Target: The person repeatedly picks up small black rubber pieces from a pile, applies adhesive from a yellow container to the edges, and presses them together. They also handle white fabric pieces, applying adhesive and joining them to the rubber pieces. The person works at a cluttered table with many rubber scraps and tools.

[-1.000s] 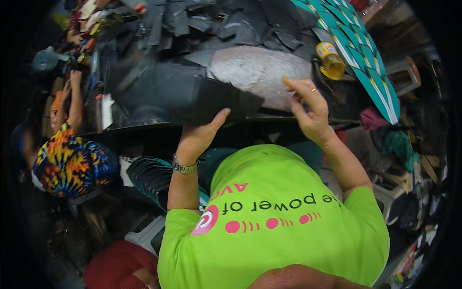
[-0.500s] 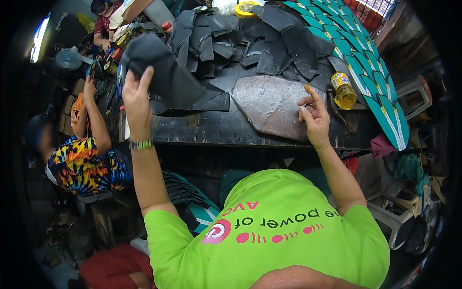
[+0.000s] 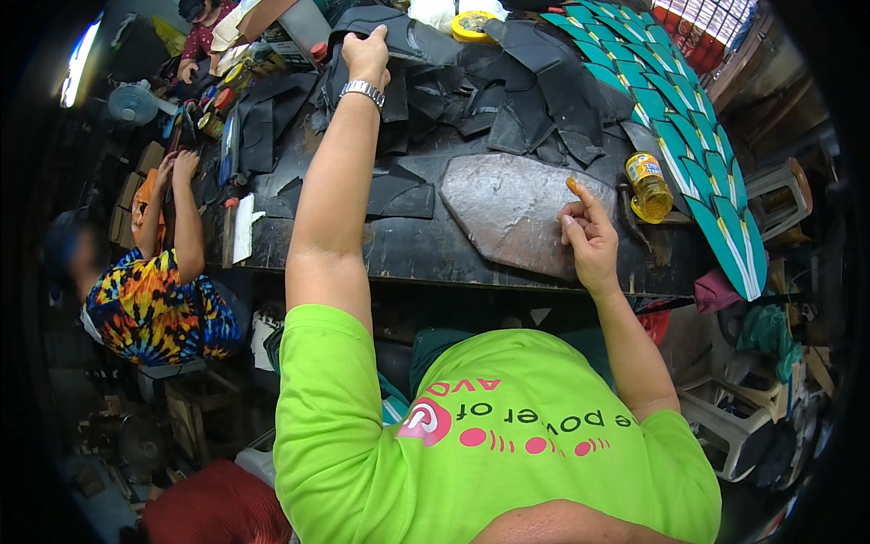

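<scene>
My left hand [image 3: 367, 56] reaches to the back of the table, fingers closed on the edge of a black sheet piece [image 3: 412, 43] in a heap of similar cut pieces. My right hand [image 3: 591, 240] hovers by the near right edge of a smooth greyish-brown slab [image 3: 507, 204]. Its index finger points out, the tip coated in orange-yellow paste, and the other fingers curl in, holding nothing visible. Beyond that hand, a jar of yellow paste [image 3: 649, 189] lies tipped over. Another black piece [image 3: 399, 192] rests flat left of the slab.
Overlapping teal pieces with white strips [image 3: 689, 150] run along the right side. A yellow-rimmed tub [image 3: 475, 25] stands behind the heap. More black pieces [image 3: 272, 113] and a white-bladed tool [image 3: 245, 228] lie at left. A co-worker in a multicoloured shirt [image 3: 163, 308] sits there, with others nearby.
My left hand has let go of the black piece it held up and moved right and away to the heap, taking hold of another. My right hand has barely moved.
</scene>
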